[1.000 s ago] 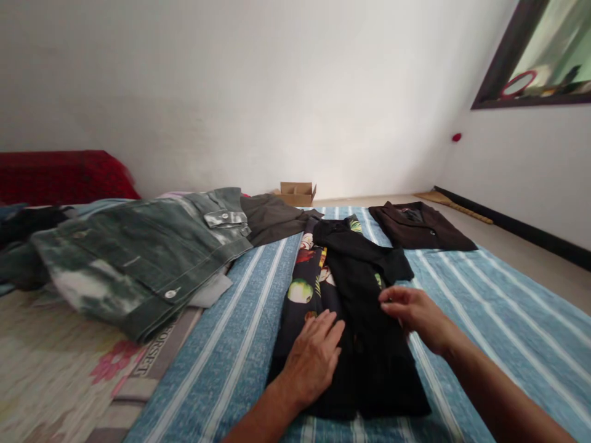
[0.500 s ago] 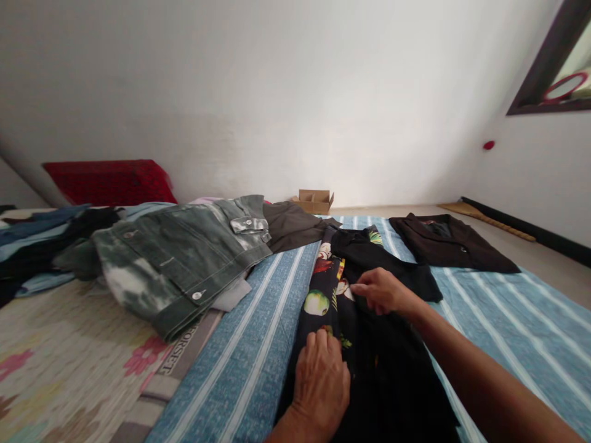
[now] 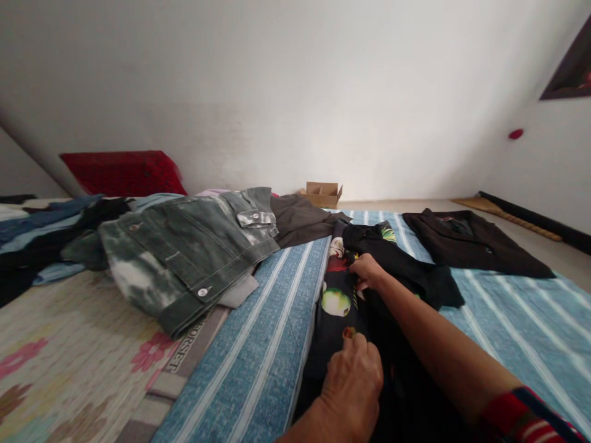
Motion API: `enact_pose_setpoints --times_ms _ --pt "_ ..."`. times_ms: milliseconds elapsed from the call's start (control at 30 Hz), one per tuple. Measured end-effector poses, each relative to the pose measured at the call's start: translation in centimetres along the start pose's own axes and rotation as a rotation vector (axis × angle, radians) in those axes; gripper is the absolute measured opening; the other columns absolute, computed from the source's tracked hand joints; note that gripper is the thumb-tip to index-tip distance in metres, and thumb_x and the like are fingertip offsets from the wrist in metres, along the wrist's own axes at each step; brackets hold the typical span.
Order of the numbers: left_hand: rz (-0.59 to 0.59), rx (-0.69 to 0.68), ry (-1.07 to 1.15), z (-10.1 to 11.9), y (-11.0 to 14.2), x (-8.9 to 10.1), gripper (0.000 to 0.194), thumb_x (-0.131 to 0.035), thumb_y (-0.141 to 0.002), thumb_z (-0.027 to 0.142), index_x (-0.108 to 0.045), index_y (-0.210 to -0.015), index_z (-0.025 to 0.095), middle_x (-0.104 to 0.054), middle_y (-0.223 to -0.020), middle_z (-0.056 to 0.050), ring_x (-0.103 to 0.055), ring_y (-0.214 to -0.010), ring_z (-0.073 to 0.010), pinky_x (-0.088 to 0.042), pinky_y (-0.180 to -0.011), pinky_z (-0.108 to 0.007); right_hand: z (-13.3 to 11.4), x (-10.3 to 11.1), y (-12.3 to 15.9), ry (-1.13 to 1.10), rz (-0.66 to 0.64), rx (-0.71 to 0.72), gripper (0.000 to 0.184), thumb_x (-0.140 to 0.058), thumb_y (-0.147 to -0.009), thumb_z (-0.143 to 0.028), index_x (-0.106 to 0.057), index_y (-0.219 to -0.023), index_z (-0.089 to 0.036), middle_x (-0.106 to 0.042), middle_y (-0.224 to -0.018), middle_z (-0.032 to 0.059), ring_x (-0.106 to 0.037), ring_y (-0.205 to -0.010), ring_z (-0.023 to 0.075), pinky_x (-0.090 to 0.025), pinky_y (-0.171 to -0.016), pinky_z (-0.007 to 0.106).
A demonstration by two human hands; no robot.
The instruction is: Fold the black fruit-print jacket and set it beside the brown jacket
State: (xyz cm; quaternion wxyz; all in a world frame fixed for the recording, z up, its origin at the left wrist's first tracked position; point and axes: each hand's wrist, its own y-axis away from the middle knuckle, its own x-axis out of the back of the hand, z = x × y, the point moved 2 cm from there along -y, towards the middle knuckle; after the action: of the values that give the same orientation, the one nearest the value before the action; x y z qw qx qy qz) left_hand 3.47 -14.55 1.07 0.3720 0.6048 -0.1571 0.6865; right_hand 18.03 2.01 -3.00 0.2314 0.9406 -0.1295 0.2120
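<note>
A black garment (image 3: 339,323) with a fruit print lies stretched out before me on the blue striped bedding, part of it folded over. Near its far end my right hand (image 3: 368,272) is closed, pinching the fabric beside the printed part. Closer to me, my left hand (image 3: 353,384) has its fingers curled down on the same garment, below a printed pale green fruit; its fingertips are partly hidden. A plain black part (image 3: 406,267) of the cloth spreads to the right, past my right hand.
A green-and-white denim jacket (image 3: 184,252) lies to the left, against a dark grey garment (image 3: 302,218). A folded dark brown garment (image 3: 475,243) is at the right. Piled clothes (image 3: 50,234), a red case-like object (image 3: 122,172) and a cardboard box (image 3: 323,194) sit toward the wall.
My right hand has moved forward and left over the garment, onto its printed part. My left hand has shifted right. The view has turned slightly left.
</note>
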Motion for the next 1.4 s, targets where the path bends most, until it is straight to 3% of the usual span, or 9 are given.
enact_pose_setpoints --times_ms 100,200,400,567,733,967,1133,1300,1400 --pt "-0.049 -0.029 0.002 0.3 -0.2 -0.4 0.032 -0.045 -0.073 0.006 -0.053 -0.104 0.010 -0.053 -0.108 -0.015 -0.054 -0.098 -0.0304 -0.051 -0.078 -0.044 0.7 0.2 0.6 0.057 -0.076 -0.063 0.024 -0.053 -0.089 -0.031 -0.056 -0.106 -0.013 -0.060 -0.097 0.0046 -0.060 -0.076 0.0137 -0.052 -0.065 0.030" --pt "-0.016 -0.035 0.036 -0.2 0.0 -0.7 0.027 -0.046 -0.076 0.009 -0.052 -0.102 0.012 -0.052 -0.110 -0.013 -0.052 -0.101 -0.0274 -0.049 -0.084 -0.041 1.0 0.1 0.9 0.103 -0.097 -0.058 0.024 -0.052 -0.090 -0.032 -0.055 -0.106 -0.013 -0.060 -0.093 0.0037 -0.060 -0.071 0.0119 -0.052 -0.060 0.027" --pt "0.060 -0.083 0.100 -2.0 0.4 -0.8 0.014 -0.044 -0.083 0.014 -0.053 -0.093 0.017 -0.055 -0.099 -0.007 -0.054 -0.093 -0.0197 -0.046 -0.085 -0.033 0.8 0.2 1.1 0.237 0.000 0.012 0.021 -0.052 -0.090 -0.029 -0.056 -0.100 -0.012 -0.062 -0.083 0.0032 -0.060 -0.063 0.0109 -0.051 -0.055 0.024" --pt "0.131 -0.116 0.119 -2.7 0.4 -2.1 0.021 -0.036 -0.087 0.009 -0.055 -0.090 0.016 -0.056 -0.097 -0.008 -0.054 -0.091 -0.0183 -0.045 -0.085 -0.031 -0.2 -0.1 3.5 0.437 0.236 0.191 0.032 -0.050 -0.083 -0.013 -0.047 -0.115 -0.010 -0.060 -0.107 0.0198 -0.059 -0.100 0.0288 -0.046 -0.082 0.038" --pt "0.192 -0.124 0.062 -2.3 0.6 -3.0 0.023 -0.035 -0.085 0.006 -0.057 -0.089 0.015 -0.057 -0.096 -0.009 -0.052 -0.093 -0.0209 -0.046 -0.084 -0.035 -0.7 -1.4 5.1 0.580 0.252 0.282 0.033 -0.050 -0.079 -0.015 -0.050 -0.111 -0.010 -0.062 -0.105 0.0196 -0.060 -0.099 0.0310 -0.045 -0.082 0.040" --pt "0.243 -0.182 0.051 -2.9 0.6 -3.0 0.025 -0.035 -0.081 0.002 -0.055 -0.087 0.017 -0.056 -0.093 -0.009 -0.053 -0.089 -0.0205 -0.048 -0.077 -0.032 -0.7 -0.3 5.0 0.631 0.267 0.267 0.038 -0.048 -0.077 -0.014 -0.050 -0.115 -0.021 -0.065 -0.103 0.0112 -0.063 -0.094 0.0244 -0.047 -0.074 0.032" --pt "0.239 -0.203 0.114 -3.6 0.3 -3.1 0.027 -0.038 -0.075 -0.001 -0.053 -0.086 0.018 -0.057 -0.089 -0.008 -0.055 -0.086 -0.0191 -0.048 -0.073 -0.028 0.0 -0.6 5.4 0.686 0.249 0.294 0.029 -0.047 -0.079 -0.017 -0.058 -0.105 -0.021 -0.066 -0.099 0.0115 -0.063 -0.092 0.0248 -0.046 -0.074 0.033" --pt "0.245 -0.230 0.168 -4.2 0.2 -1.8 0.023 -0.036 -0.080 0.003 -0.053 -0.080 0.019 -0.058 -0.085 -0.005 -0.058 -0.075 -0.0150 -0.048 -0.066 -0.023 0.5 -1.1 5.4 0.704 0.253 0.322 0.023 -0.047 -0.082 -0.022 -0.062 -0.099 -0.020 -0.067 -0.096 0.0117 -0.064 -0.090 0.0253 -0.046 -0.074 0.033" --pt "0.373 -0.196 0.130 -5.2 -0.8 0.2 0.029 -0.030 -0.085 0.007 -0.056 -0.085 0.019 -0.061 -0.091 -0.005 -0.060 -0.083 -0.0157 -0.050 -0.075 -0.026 0.6 -1.1 5.4 0.704 0.257 0.342 0.022 -0.047 -0.083 -0.022 -0.063 -0.097 -0.020 -0.067 -0.095 0.0112 -0.064 -0.090 0.0247 -0.046 -0.073 0.032"
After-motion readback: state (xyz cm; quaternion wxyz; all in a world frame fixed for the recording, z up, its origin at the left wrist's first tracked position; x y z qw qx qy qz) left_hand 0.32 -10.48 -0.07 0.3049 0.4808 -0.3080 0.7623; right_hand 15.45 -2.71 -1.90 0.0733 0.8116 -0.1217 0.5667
